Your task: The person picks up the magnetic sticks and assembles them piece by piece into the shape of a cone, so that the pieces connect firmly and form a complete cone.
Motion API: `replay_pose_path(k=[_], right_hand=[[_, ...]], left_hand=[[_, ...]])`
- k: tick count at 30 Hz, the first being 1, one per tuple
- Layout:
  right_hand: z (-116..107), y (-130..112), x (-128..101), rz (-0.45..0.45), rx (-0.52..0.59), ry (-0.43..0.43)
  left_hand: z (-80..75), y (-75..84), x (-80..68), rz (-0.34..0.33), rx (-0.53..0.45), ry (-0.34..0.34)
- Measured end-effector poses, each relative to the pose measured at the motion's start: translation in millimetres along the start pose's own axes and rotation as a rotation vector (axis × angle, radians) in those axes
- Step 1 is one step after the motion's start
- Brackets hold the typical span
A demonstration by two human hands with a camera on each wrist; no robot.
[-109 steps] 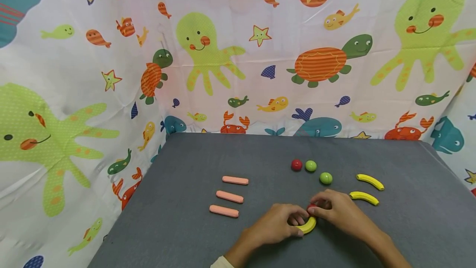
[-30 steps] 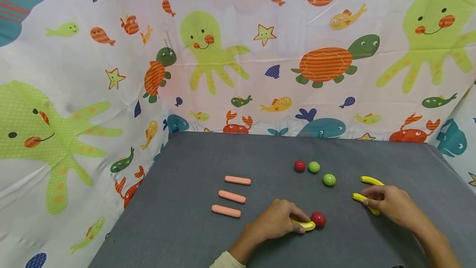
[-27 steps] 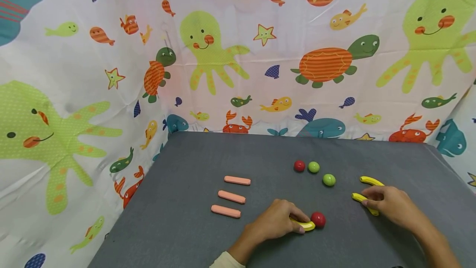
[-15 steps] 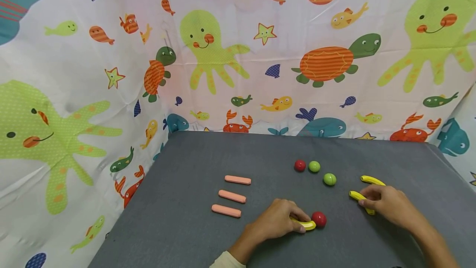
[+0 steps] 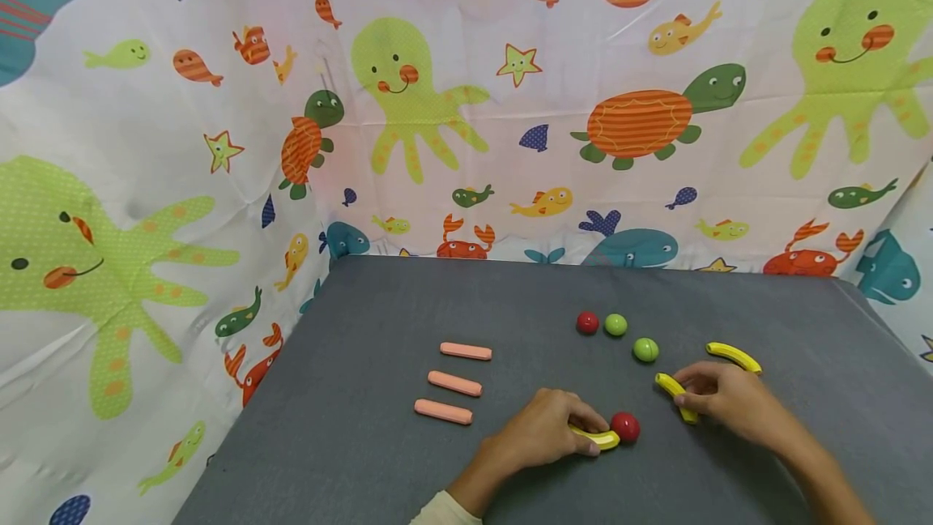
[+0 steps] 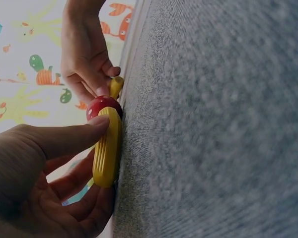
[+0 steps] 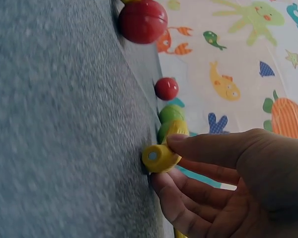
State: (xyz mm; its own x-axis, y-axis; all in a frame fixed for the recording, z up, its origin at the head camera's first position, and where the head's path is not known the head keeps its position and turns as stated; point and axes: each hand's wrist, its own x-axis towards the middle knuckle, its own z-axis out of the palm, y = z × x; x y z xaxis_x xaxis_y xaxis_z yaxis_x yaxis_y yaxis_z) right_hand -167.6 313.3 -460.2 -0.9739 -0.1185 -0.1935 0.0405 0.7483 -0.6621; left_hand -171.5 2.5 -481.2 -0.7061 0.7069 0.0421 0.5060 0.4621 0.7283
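Note:
At the front of the grey table, my left hand [image 5: 543, 432] pinches a yellow toy banana [image 5: 605, 439] between thumb and fingers. A shiny red ball [image 5: 625, 427] sits against its right end, as the left wrist view shows with the ball [image 6: 95, 108] just beyond the banana [image 6: 107, 153]. To the right, my right hand [image 5: 732, 399] pinches a second toy banana [image 5: 669, 386] at its near part; that banana slants, low at the tabletop. The right wrist view shows a round metal-like disc in the end of this banana [image 7: 159, 159].
Behind my right hand lies a third toy banana [image 5: 734, 357]. Farther back are another red ball [image 5: 587, 323] and two green balls [image 5: 615, 325]. Several pink sausage-like sticks [image 5: 455, 383] lie in a column at left. A sea-animal printed curtain [image 5: 510, 144] hangs around the table.
My right hand let go of the red ball beside the left banana, went right, took the second banana and has drawn it left, apart from the third. My left hand stays at its banana.

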Motion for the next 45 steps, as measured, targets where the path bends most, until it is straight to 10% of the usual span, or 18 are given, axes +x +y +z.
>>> replay_pose_path(k=[45], right_hand=[[35.8,-29.8,0.2,0.015,0.189,-0.031]], left_hand=[[3.6,3.1,1.0,0.015,0.049,-0.025]])
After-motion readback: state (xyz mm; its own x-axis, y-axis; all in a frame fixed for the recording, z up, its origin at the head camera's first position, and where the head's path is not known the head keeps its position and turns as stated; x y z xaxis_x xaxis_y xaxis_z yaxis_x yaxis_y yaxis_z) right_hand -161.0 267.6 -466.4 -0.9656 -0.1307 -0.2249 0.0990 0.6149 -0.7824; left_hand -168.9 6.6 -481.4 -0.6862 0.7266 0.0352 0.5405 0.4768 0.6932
